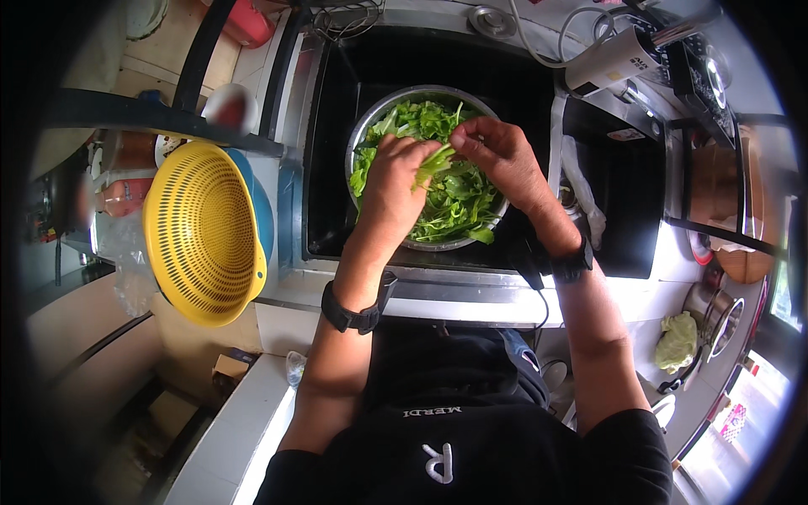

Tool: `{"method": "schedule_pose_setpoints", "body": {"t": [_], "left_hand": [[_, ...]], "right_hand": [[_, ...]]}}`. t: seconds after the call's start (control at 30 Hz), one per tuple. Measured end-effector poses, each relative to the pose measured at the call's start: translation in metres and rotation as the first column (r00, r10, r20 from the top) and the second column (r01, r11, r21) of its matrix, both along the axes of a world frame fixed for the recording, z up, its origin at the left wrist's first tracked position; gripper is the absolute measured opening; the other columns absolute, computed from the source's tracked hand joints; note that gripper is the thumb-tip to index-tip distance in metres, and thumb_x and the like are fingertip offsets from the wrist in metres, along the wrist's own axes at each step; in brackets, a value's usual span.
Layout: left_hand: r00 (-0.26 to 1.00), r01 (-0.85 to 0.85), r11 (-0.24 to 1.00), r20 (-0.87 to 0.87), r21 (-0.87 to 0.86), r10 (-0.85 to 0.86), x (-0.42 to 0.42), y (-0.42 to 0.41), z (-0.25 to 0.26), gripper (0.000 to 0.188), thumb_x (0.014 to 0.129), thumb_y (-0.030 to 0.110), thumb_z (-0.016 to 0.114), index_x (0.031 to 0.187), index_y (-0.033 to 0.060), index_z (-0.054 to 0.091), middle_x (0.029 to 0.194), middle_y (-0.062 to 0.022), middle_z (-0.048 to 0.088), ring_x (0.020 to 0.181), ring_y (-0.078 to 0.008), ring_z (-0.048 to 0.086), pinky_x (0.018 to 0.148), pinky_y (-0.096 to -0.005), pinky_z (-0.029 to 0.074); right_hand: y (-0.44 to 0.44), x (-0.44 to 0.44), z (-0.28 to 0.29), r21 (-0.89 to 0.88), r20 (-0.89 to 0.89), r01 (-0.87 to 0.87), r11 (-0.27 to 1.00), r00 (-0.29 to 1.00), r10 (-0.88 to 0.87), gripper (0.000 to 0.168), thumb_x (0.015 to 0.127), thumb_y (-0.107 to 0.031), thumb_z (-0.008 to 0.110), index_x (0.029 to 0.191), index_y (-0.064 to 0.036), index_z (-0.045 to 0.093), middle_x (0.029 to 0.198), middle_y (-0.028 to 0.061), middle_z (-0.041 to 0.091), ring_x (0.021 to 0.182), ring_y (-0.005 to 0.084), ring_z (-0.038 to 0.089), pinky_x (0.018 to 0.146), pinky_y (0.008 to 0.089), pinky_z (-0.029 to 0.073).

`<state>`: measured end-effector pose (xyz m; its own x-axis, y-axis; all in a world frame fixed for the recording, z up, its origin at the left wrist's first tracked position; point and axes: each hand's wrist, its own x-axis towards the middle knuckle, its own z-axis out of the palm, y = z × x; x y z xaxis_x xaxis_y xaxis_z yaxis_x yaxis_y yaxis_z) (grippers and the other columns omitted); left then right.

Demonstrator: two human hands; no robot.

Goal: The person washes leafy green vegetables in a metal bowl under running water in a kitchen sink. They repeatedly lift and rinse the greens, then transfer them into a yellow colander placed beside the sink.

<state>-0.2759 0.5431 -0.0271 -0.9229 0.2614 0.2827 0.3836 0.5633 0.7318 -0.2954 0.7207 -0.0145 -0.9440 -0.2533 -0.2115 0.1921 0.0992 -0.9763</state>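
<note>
A round metal basin full of leafy greens stands in the large dark sink. Over the basin, my left hand grips a small bunch of pale green stems. My right hand is at the upper end of that bunch, thumb and forefinger pinched together there. Whether a piece of stem sits between those fingertips is too small to tell. Beneath my hands the leaves fill the basin up to its rim, and a few hang over its lower right edge.
Left of the dark sink, a yellow plastic colander leans with a blue basin behind it. A white faucet rises at the upper right. A smaller sink basin lies to the right, with a cabbage and metal pot beyond.
</note>
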Motion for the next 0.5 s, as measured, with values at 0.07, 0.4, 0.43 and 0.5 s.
{"method": "schedule_pose_setpoints", "body": {"t": [0.07, 0.4, 0.43, 0.5], "left_hand": [[0.999, -0.024, 0.995, 0.045, 0.102, 0.019, 0.001, -0.007, -0.001, 0.021, 0.077, 0.005, 0.066, 0.098, 0.0025, 0.066, 0.090, -0.0113, 0.064, 0.082, -0.0220, 0.059, 0.074, -0.0289, 0.047], [0.961, -0.189, 0.962, 0.238, 0.197, 0.140, 0.004, -0.017, -0.002, 0.020, 0.086, 0.016, 0.062, 0.099, 0.0011, 0.066, 0.090, -0.0092, 0.063, 0.081, -0.0155, 0.060, 0.075, -0.0258, 0.045], [0.965, -0.176, 0.962, 0.231, 0.210, 0.126, 0.005, -0.015, 0.000, 0.020, 0.086, 0.015, 0.062, 0.099, 0.0014, 0.066, 0.090, -0.0091, 0.063, 0.082, -0.0155, 0.059, 0.075, -0.0259, 0.045], [0.972, -0.149, 0.960, 0.214, 0.239, 0.097, 0.005, -0.012, 0.005, 0.019, 0.085, 0.015, 0.062, 0.099, 0.0021, 0.066, 0.090, -0.0089, 0.063, 0.083, -0.0156, 0.059, 0.075, -0.0260, 0.045]], "right_hand": [[0.001, 0.001, -0.002, -0.057, 0.026, -0.020, 0.998, 0.999, 0.021, 0.020, 0.086, -0.005, 0.055, 0.105, 0.001, 0.058, 0.088, 0.0026, 0.063, 0.079, 0.0072, 0.057, 0.074, 0.0200, 0.045], [-0.011, 0.015, 0.000, 0.004, -0.265, 0.058, 0.998, 0.963, -0.055, 0.025, 0.079, -0.002, 0.059, 0.104, 0.002, 0.060, 0.096, 0.0114, 0.064, 0.087, 0.0196, 0.061, 0.080, 0.0295, 0.047], [-0.010, 0.012, 0.003, 0.258, -0.538, 0.069, 0.964, 0.839, 0.083, 0.027, 0.075, -0.002, 0.063, 0.102, -0.002, 0.063, 0.102, 0.0128, 0.062, 0.096, 0.0271, 0.057, 0.084, 0.0365, 0.045], [-0.014, 0.013, 0.007, 0.430, -0.666, 0.163, 0.888, 0.721, 0.190, 0.028, 0.072, -0.004, 0.066, 0.100, -0.004, 0.064, 0.109, 0.0120, 0.059, 0.103, 0.0295, 0.053, 0.087, 0.0387, 0.042]]}}
